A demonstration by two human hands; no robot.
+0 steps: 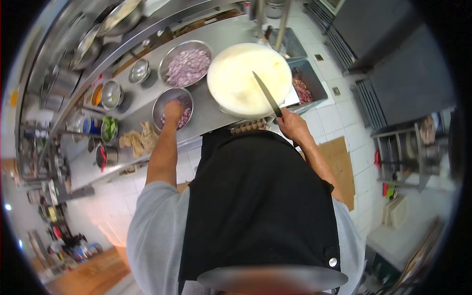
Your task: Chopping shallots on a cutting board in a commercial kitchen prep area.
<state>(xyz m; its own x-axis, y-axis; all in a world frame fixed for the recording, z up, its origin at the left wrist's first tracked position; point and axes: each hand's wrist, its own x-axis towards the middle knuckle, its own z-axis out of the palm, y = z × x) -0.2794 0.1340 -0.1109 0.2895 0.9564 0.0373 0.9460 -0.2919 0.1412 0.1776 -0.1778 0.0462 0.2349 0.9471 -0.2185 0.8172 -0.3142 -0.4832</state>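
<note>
My right hand (pixel 292 124) grips the handle of a long kitchen knife (pixel 266 93). Its blade lies over the right part of a thick, round, pale chopping block (pixel 236 79), pointing away from me. My left hand (pixel 174 111) reaches down into a steel mixing bowl (pixel 158 104) at the counter's front. Small peeled purple shallots or onions (pixel 184 117) show beside that hand; its fingertips are hidden, so I cannot tell whether it holds any. Behind this bowl stands a larger steel bowl (pixel 162 66) full of chopped purple onion or shallot pieces (pixel 187 67).
Crumpled tan cloths (pixel 142 140) lie left of the near bowl. Small steel bowls (pixel 140 71) stand farther back, under an overhead shelf. Right of the block is a grey bin (pixel 320 86) with reddish scraps inside. An egg tray (pixel 250 126) shows below the counter's edge.
</note>
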